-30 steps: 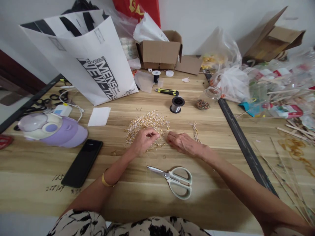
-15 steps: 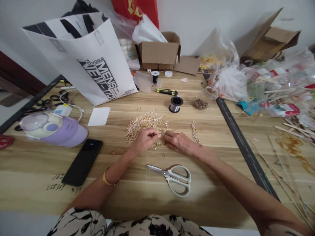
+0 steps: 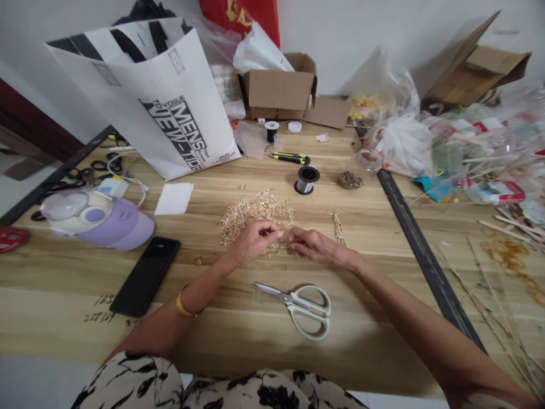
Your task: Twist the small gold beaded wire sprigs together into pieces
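My left hand (image 3: 258, 240) is pinched at the front edge of a pile of small gold and white beaded pieces (image 3: 247, 210). What sits between its fingertips is too small to name. Close by on the right, my right hand (image 3: 310, 245) is also pinched, its fingertips a short gap from the left ones; whatever they hold cannot be made out. A beaded strand (image 3: 338, 227) lies just beyond the right hand. Below both hands rest white-handled scissors (image 3: 300, 307), blades pointing left. A tiny ring (image 3: 283, 268) lies on the wood between hands and scissors.
Behind the pile stand a wire spool (image 3: 306, 179), a yellow-black utility knife (image 3: 290, 158) and a jar of beads (image 3: 357, 170). A phone (image 3: 145, 276) and a purple-white device (image 3: 100, 220) lie left, near a large paper bag (image 3: 170, 113). Plastic bottles and sticks crowd the right.
My right hand has lifted slightly and drawn a little to the right, away from the left fingertips. My left hand stays pinched by the pile. The whole view has shifted slightly.
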The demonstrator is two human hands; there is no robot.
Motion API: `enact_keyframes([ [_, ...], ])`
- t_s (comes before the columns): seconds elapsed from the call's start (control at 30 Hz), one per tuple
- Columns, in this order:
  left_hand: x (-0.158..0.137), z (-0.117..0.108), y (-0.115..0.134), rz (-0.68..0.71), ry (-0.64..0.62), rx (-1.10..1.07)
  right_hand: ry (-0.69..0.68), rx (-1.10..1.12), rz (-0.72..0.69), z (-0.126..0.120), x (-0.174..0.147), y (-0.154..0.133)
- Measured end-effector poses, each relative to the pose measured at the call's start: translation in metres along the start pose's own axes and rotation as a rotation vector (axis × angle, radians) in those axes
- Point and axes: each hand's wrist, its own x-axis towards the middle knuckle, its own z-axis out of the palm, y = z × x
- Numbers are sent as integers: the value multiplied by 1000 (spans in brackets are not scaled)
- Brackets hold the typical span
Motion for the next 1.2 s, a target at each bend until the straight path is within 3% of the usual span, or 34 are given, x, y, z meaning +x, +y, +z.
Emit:
enact_keyframes([
  [0.17, 4, 4, -3, -42, -83, -97, 41, -74, 10, -2, -2, -4],
  [0.37, 8, 12, -4, -164, -242, -423, 43, -138, 21, -10, 0, -17],
  [0.53, 8, 19, -5, -254, -270, -633, 28, -81, 20, -19, -1, -16],
  [0.63, 9, 21, -7, -242, -254, -606, 70, -107, -10, -21, -2, -8],
  [0.9, 8, 17, -9, -197, -288, -470, 191, -211, 74, -21, -8, 5],
  [1.07, 6, 17, -16, -222, -345, -494, 232, -235, 111, -19, -11, 8],
  [1.2, 4, 18, -18, -273, -314, -530, 312, -300, 112, -13, -13, 6],
])
